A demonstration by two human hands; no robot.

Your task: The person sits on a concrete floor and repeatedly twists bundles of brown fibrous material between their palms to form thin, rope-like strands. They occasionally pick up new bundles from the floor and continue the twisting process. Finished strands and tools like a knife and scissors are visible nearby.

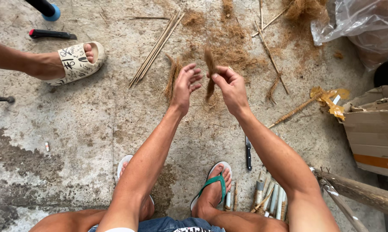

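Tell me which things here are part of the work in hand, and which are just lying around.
In use: fibre tuft pinched by right hand; left hand open beside it; loose fibre; thin sticks.
Lying about: knife; cutter; cardboard box; plastic bag.

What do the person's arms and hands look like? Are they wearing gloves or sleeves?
No gloves and no sleeves. The left hand and right hand are bare, with no rings, watch or bracelets showing. Both arms are bare all the way up. The fingers look dusty.

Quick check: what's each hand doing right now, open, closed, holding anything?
Left hand: open, fingers spread, beside the fibre tuft, holding nothing.
Right hand: closed, pinching the fibre tuft.
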